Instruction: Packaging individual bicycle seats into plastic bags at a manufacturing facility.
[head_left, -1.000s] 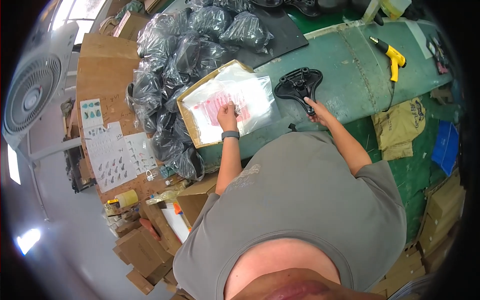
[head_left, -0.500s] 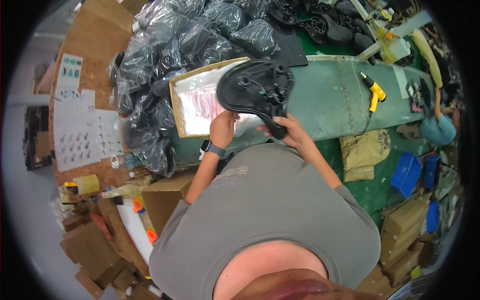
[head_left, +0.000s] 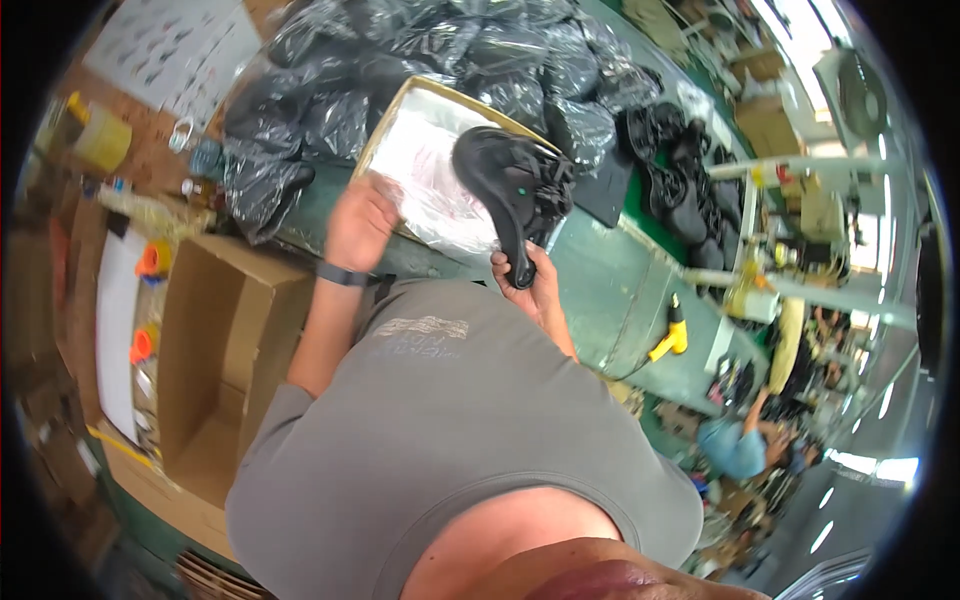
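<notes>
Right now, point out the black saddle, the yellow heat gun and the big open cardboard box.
Black saddle [head_left: 506, 188]: head view, on the middle of its body.
Yellow heat gun [head_left: 676, 337]: head view, on its yellow housing.
Open cardboard box [head_left: 212, 345]: head view, on its inner wall.

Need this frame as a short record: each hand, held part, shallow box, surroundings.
left hand: at the shallow box's near-left corner; blurred, grip unclear
right hand: gripping the black saddle by its narrow nose
saddle pose: over the box in this view, nose toward the person
box contents: clear plastic sheets
beyond the box: pile of plastic-wrapped black items
right side of the green table: yellow heat gun
person's left: open cardboard carton
background right: co-worker in a blue top
</notes>
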